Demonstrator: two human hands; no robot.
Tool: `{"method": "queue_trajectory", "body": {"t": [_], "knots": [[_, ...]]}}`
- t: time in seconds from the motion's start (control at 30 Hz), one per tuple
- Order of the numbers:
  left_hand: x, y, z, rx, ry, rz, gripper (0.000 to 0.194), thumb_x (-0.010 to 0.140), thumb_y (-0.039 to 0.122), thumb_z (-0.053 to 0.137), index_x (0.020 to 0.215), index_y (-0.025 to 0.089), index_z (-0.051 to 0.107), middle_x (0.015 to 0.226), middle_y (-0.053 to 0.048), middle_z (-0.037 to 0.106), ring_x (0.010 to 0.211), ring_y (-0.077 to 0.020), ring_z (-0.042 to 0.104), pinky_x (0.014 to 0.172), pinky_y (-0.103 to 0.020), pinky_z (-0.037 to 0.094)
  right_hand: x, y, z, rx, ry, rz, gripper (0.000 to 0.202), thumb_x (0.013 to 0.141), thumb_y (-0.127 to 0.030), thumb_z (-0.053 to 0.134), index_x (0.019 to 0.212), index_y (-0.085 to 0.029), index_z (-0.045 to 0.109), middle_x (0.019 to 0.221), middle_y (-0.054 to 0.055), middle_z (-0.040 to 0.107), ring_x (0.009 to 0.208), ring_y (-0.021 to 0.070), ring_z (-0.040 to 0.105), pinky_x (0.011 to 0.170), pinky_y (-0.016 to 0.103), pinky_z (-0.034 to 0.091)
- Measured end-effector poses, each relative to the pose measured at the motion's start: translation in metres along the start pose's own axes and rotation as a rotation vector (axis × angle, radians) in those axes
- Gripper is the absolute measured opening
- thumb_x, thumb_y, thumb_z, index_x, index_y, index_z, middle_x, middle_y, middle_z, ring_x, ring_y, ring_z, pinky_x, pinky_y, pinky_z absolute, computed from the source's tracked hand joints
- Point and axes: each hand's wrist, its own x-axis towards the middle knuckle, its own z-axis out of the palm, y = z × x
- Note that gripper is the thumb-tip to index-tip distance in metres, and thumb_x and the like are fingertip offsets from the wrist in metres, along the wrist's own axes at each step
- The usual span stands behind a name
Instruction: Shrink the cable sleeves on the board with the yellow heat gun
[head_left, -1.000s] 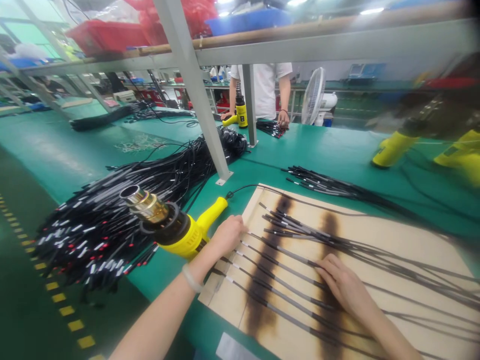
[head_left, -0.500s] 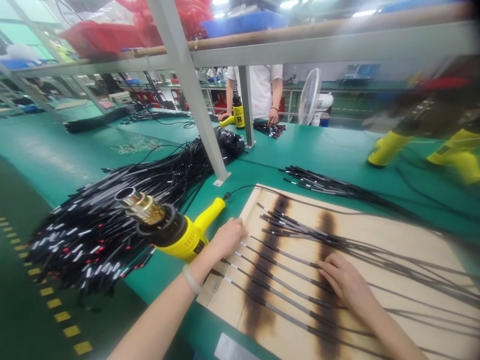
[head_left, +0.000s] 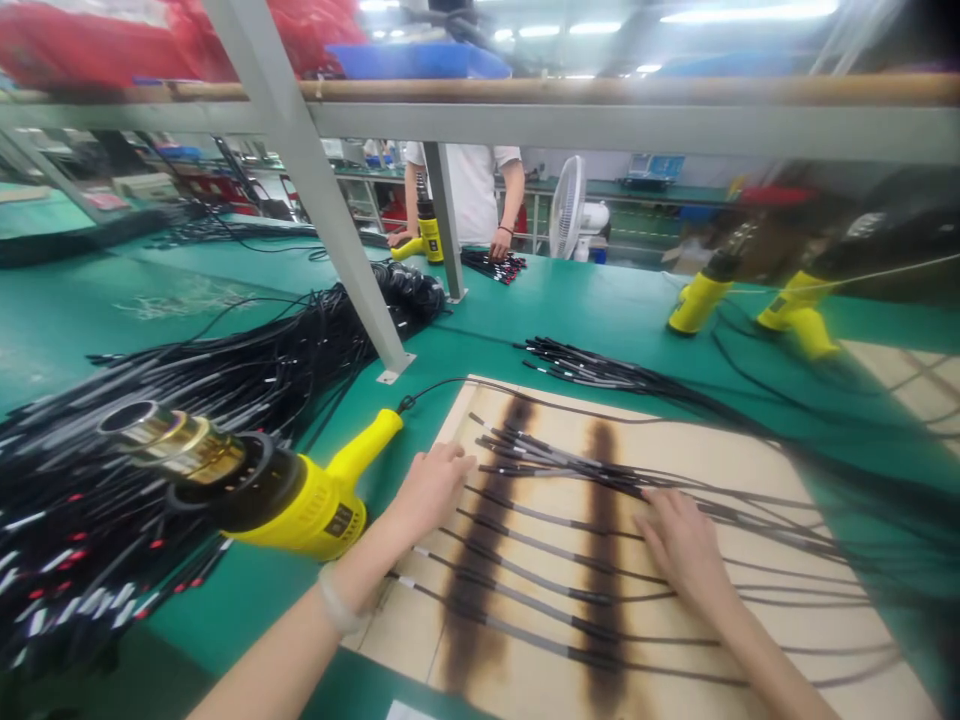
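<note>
well, left hand (head_left: pixel 435 488) and right hand (head_left: pixel 684 548) at black cables (head_left: pixel 600 474) on a pale board (head_left: pixel 709 452) — either grip unclear

Above the board (head_left: pixel 712 460), air is open between the left hand (head_left: pixel 431 490) and right hand (head_left: pixel 682 550), over flat cables (head_left: pixel 529 637). Left of the board, a gun (head_left: pixel 292 505) and a heaped pile (head_left: pixel 247 365) block the way; beyond its far-left corner rises a post (head_left: pixel 322 200). Beyond its far edge, bare table (head_left: pixel 577 300) opens past a low bundle (head_left: pixel 600 367), with a shelf (head_left: pixel 600 127) crossing higher up
</note>
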Motion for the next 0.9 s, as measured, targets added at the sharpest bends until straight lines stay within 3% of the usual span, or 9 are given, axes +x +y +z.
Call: {"method": "queue_trajectory", "body": {"t": [0.13,0.3,0.5,0.6,0.7,0.8,0.9], "knots": [[0.024,0.021,0.012,-0.041,0.025,0.138,0.025,0.083,0.021,0.045,0.106,0.019,0.054,0.101,-0.008,0.051,0.094,-0.0190,0.048,0.082,-0.031,0.039,-0.001,-0.004,0.002,0.080,-0.113,-0.022,0.014,0.085,-0.023,0.042,0.089,-0.019,0.055,0.084,0.005,0.053,0.083,0.0157,0.047,0.072,0.028,0.033],[0.054,0.026,0.026,-0.044,0.059,0.171,0.046,0.079,0.014,0.046,0.125,0.020,0.041,0.110,-0.011,0.046,0.099,-0.0199,0.048,0.084,-0.032,0.042,0.004,-0.012,0.005,0.226,-0.163,-0.015,0.016,0.087,-0.025,0.040,0.082,-0.016,0.052,0.081,0.005,0.051,0.079,0.0142,0.047,0.070,0.026,0.034],[0.079,0.022,0.028,0.026,0.111,0.197,0.053,0.079,0.014,0.046,0.131,0.021,0.034,0.123,-0.012,0.038,0.107,-0.0226,0.044,0.085,-0.034,0.041,0.024,-0.033,0.014,0.383,-0.215,0.025,0.021,0.086,-0.028,0.043,0.102,-0.017,0.051,0.088,0.004,0.054,0.083,0.0139,0.050,0.073,0.027,0.038],[0.087,0.021,0.024,0.056,0.104,0.225,0.044,0.079,0.015,0.046,0.122,0.017,0.044,0.113,-0.011,0.045,0.101,-0.0227,0.046,0.081,-0.033,0.041,0.038,-0.047,0.023,0.457,-0.220,0.054,0.025,0.085,-0.030,0.044,0.106,-0.017,0.051,0.090,0.005,0.055,0.085,0.0154,0.050,0.075,0.028,0.039],[0.091,0.016,0.017,0.061,0.085,0.220,0.025,0.078,0.024,0.052,0.101,0.015,0.056,0.098,-0.009,0.050,0.092,-0.0214,0.048,0.077,-0.032,0.040,0.047,-0.055,0.029,0.520,-0.212,0.079,0.021,0.085,-0.032,0.044,0.094,-0.017,0.056,0.084,0.004,0.055,0.081,0.0147,0.050,0.071,0.026,0.039],[0.088,0.005,0.012,0.063,0.086,0.198,0.023,0.077,0.033,0.055,0.093,0.015,0.058,0.092,-0.008,0.052,0.091,-0.0220,0.046,0.078,-0.034,0.037,0.047,-0.054,0.027,0.568,-0.214,0.069,0.022,0.087,-0.033,0.041,0.087,-0.018,0.056,0.080,0.002,0.053,0.077,0.0117,0.049,0.069,0.023,0.038],[0.081,-0.006,0.010,0.059,0.087,0.170,0.015,0.081,0.024,0.048,0.089,0.017,0.058,0.092,-0.008,0.054,0.095,-0.0221,0.045,0.075,-0.034,0.034,0.039,-0.048,0.020,0.669,-0.206,0.037,0.020,0.088,-0.033,0.041,0.087,-0.019,0.055,0.078,0.001,0.050,0.072,0.0089,0.047,0.067,0.020,0.037]]}}
